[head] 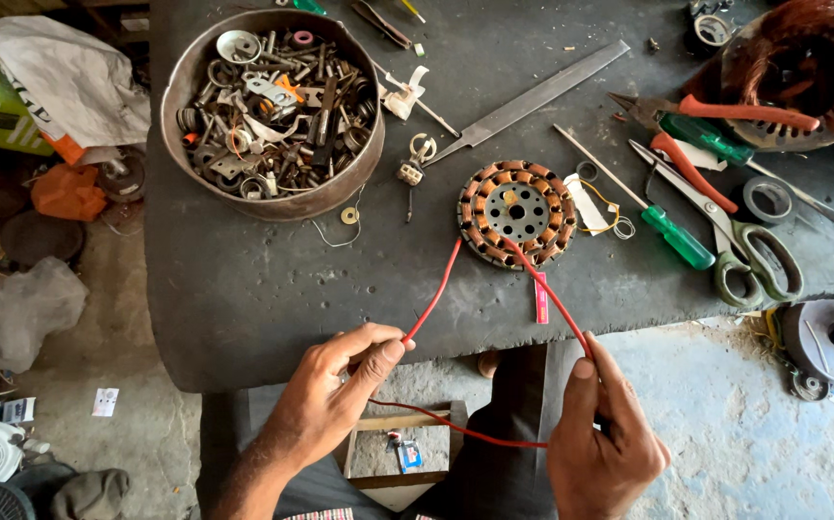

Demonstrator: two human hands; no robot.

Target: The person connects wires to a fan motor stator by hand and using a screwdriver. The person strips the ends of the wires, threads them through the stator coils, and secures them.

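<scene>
My left hand [340,390] pinches a thin red wire [433,300] between thumb and fingers just off the near edge of the dark worktable [244,289]. My right hand [605,443] grips the same wire lower right, a loop of it hanging between both hands. Two red strands rise from my hands to a round copper-wound stator [518,212] lying flat on the table.
A metal bowl [340,188] full of nuts, washers and scrap parts sits at back left. A flat file [533,96], green screwdriver [672,231], scissors [744,250], red-handled pliers [725,111], tape roll [768,199] and a larger wound stator [802,72] lie right. Clutter covers the floor left.
</scene>
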